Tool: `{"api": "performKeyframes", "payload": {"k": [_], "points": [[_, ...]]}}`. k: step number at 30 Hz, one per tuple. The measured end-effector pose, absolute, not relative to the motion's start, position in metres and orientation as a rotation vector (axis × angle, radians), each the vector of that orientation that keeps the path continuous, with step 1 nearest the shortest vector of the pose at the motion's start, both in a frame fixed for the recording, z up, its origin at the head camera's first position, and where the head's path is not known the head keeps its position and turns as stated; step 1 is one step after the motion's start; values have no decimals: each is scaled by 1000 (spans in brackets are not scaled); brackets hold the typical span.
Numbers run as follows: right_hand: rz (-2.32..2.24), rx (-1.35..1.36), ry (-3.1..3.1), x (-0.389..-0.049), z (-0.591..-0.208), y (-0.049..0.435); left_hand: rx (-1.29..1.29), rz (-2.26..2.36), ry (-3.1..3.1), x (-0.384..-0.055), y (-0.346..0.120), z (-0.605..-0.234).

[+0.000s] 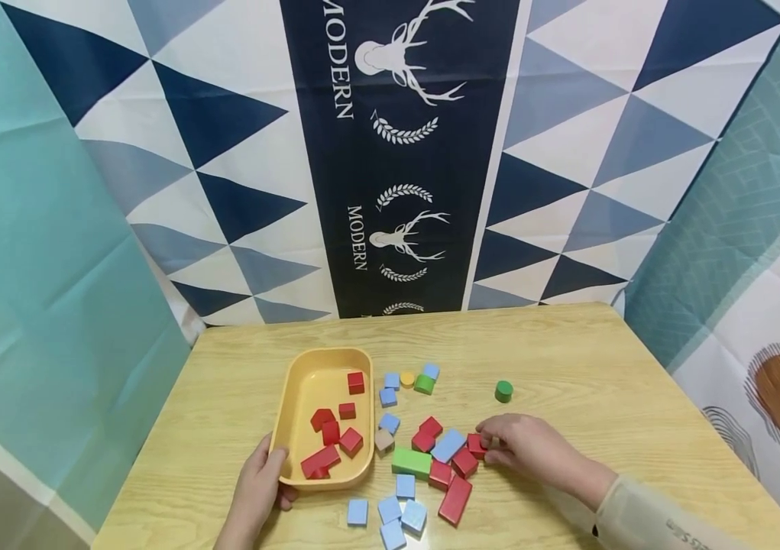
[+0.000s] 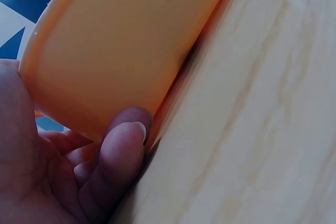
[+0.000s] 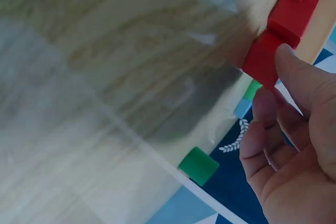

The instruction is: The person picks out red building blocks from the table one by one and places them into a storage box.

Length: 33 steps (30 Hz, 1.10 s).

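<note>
At the near left corner of a yellow plastic tray (image 1: 291,367), my left hand (image 1: 258,483) grips the rim, with the thumb at the edge and fingers at its outer wall. The left wrist view shows the tray's wall (image 2: 121,40) close up beside the fingers. Inside the tray lie several red blocks (image 1: 321,461). My right hand (image 1: 530,447) pinches a red cube (image 3: 262,59) between thumb and fingertips, at the right end of a cluster of blocks. Another red cube (image 1: 464,462) sits right against it, with a blue rectangular block (image 1: 448,445) just left.
Blue cubes (image 1: 358,512) and a long red block (image 1: 454,500) lie at the front. A light green block (image 1: 412,462) and a wooden block (image 1: 383,440) are near the tray's right side. One green cylinder (image 1: 503,392) stands farther back on the wooden table (image 1: 555,344).
</note>
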State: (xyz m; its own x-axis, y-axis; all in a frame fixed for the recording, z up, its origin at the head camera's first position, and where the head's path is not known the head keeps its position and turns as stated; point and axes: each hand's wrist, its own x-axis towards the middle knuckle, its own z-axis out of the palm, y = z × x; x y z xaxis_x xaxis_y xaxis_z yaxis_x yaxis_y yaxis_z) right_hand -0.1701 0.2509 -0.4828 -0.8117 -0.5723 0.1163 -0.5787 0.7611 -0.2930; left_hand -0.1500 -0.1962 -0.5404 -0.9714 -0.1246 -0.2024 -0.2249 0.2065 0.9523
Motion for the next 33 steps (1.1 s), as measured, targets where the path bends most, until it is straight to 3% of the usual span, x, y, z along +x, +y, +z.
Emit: {"api": "performKeyframes", "payload": {"k": [33], "points": [[564, 825, -2965, -184, -488, 241, -344, 1893, 2385, -151, -195, -539]]}}
